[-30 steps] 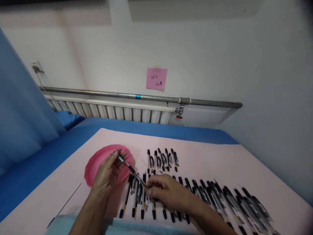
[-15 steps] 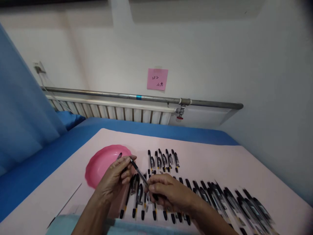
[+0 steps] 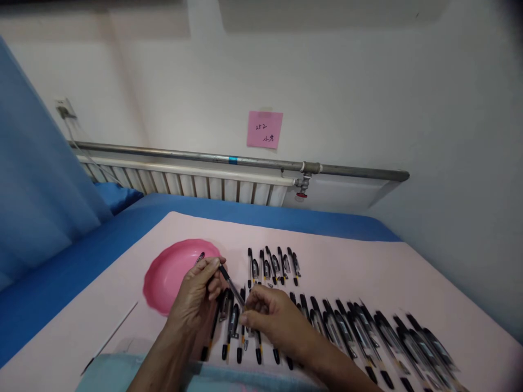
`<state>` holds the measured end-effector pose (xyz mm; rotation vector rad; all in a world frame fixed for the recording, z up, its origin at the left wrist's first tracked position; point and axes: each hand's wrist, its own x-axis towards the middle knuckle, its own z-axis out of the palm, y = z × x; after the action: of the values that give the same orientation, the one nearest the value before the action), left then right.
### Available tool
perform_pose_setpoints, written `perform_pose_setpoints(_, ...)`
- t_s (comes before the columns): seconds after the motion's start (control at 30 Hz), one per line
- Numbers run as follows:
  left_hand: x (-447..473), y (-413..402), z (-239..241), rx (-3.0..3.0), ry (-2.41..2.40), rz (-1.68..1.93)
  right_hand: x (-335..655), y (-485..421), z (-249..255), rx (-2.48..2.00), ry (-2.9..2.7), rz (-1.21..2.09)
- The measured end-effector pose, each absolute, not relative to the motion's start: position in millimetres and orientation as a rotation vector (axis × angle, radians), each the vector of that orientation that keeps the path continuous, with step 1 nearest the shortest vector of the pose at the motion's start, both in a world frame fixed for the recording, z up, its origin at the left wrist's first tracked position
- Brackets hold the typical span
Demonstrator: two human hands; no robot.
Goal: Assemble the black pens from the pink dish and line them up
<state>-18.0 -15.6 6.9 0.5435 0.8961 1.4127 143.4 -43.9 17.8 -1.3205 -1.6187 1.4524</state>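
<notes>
My left hand (image 3: 195, 296) is closed around the upper end of a black pen (image 3: 229, 280), and a small black cap tip sticks out above its fingers. My right hand (image 3: 274, 321) pinches the lower end of the same pen, so it runs slanted between both hands. The hands hover over a row of black pens (image 3: 359, 326) lying side by side on a pink cloth (image 3: 347, 261). A short row of several pens or caps (image 3: 272, 265) lies just beyond. A pink dish (image 3: 169, 272) sits left of the hands.
The pink cloth covers a blue-sheeted surface (image 3: 73, 261). A white radiator (image 3: 188, 185) with a metal pipe (image 3: 347, 170) runs along the wall, under a pink sticky note (image 3: 264, 129). A blue curtain (image 3: 36, 179) hangs at the left. A thin white stick (image 3: 110, 337) lies near the front left.
My left hand moved right, off the pink dish and closer to my right hand. The pen between them shows shorter now. The right hand rose slightly.
</notes>
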Motion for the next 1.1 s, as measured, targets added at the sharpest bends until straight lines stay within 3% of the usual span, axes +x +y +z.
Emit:
perform_pose_setpoints(0.07, -19.0, -15.3, 7.6, 0.538, 0.898, 1.43, 143.3, -43.4, 16.9, -1.307, -1.556, 1.462)
perform_pose_setpoints(0.2, -21.3, -15.7, 8.4, 0.563, 0.878, 1.425, 145.7, -41.3, 13.9, -1.083, -1.319, 2.006)
perform_pose_setpoints(0.27, -21.3, -16.3, 9.2, 0.569, 0.878, 1.42, 146.6, -40.3, 12.2, -1.005, -1.254, 2.121)
perform_pose_setpoints(0.47, -18.8, -17.0, 11.9, 0.551, 0.894, 1.438, 144.7, -38.9, 9.4, -1.119, -1.217, 1.747)
perform_pose_setpoints(0.6, -19.1, -16.6, 11.3, 0.56, 0.896, 1.436, 145.1, -39.6, 8.3, -0.992, -1.112, 2.104)
perform_pose_setpoints(0.67, -19.4, -16.7, 10.7, 0.57, 0.887, 1.433, 145.6, -40.0, 8.7, -0.989, -1.158, 2.114)
perform_pose_setpoints(0.87, -17.4, -17.7, 11.6, 0.532, 0.906, 1.454, 142.1, -42.4, 14.7, -1.25, -1.33, 1.526)
perform_pose_setpoints(1.0, -16.8, -18.4, 13.0, 0.562, 0.896, 1.449, 141.2, -43.7, 13.1, -1.093, -1.185, 2.048)
perform_pose_setpoints(1.1, -16.9, -18.9, 13.2, 0.56, 0.895, 1.452, 141.7, -43.8, 12.4, -1.097, -1.253, 1.98)
